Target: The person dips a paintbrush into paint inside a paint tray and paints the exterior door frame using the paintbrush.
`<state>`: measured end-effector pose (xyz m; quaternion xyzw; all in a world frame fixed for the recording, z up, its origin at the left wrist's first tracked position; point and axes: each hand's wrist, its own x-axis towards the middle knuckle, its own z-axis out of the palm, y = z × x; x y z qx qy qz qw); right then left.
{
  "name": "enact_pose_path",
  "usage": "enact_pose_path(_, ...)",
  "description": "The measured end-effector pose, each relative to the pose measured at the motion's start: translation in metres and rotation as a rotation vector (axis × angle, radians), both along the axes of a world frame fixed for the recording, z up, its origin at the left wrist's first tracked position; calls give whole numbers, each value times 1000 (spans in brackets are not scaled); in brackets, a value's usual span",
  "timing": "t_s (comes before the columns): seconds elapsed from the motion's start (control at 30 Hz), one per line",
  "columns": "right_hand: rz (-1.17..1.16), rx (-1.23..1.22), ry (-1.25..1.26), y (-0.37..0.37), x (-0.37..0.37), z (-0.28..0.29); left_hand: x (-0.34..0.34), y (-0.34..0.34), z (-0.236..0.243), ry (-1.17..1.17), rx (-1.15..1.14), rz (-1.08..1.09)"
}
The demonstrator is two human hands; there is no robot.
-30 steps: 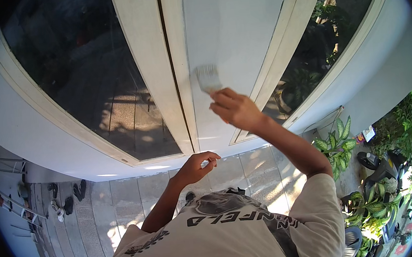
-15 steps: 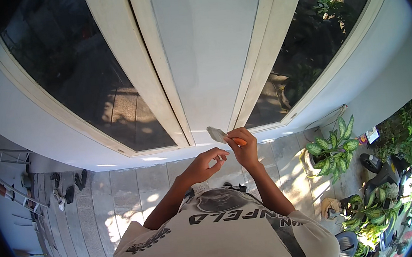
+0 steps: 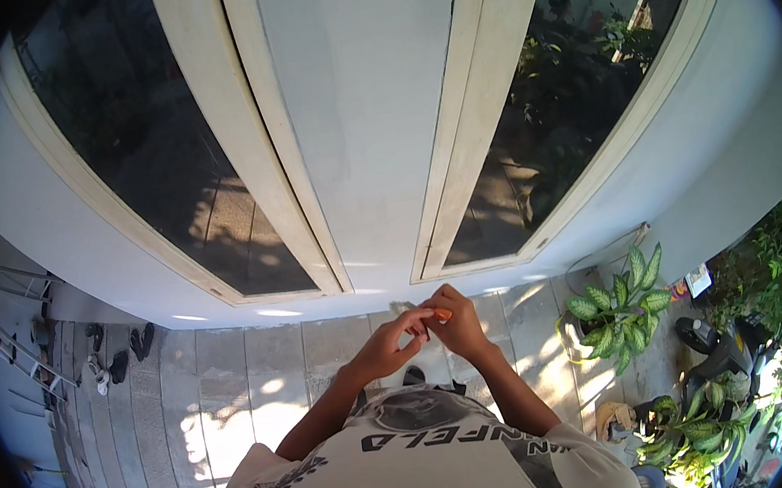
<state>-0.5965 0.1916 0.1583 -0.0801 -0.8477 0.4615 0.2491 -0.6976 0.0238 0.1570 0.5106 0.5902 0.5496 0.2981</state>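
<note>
A paintbrush (image 3: pixel 442 315) with an orange handle is in my right hand (image 3: pixel 460 329), its fingers closed round it. The pale bristles point left toward the wall and are partly hidden behind my fingers. My left hand (image 3: pixel 390 346) has come up against the brush and the right hand. Its fingers are bent and its thumb stands apart from them, with the fingertips at the brush. Both hands are in front of my body, below a light grey wall panel (image 3: pixel 366 133) between two cream-framed windows.
Dark glass panes (image 3: pixel 132 147) flank the panel. A potted leafy plant (image 3: pixel 625 306) stands at right, with a motorbike (image 3: pixel 726 353) behind it. Several shoes (image 3: pixel 120 364) lie at left near a metal ladder (image 3: pixel 29 349). Paving (image 3: pixel 225 373) runs below the wall.
My right hand has lowered the brush and turned it. My left hand has moved right and now meets the brush. The view has shifted slightly.
</note>
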Motion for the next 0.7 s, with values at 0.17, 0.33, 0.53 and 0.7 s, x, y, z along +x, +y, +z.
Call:
enact_pose_path(0.17,40,90,-39,-17,11,8,17,-16,-4,-51,18,64)
enact_pose_path(0.33,12,186,87,-45,19,14,25,-38,-4,20,121,88)
enact_pose_path(0.53,-34,141,14,-99,37,7,41,-87,-1,-11,114,111)
enact_pose_path(0.7,-56,103,49,-162,58,-14,60,-139,-4,3,129,98)
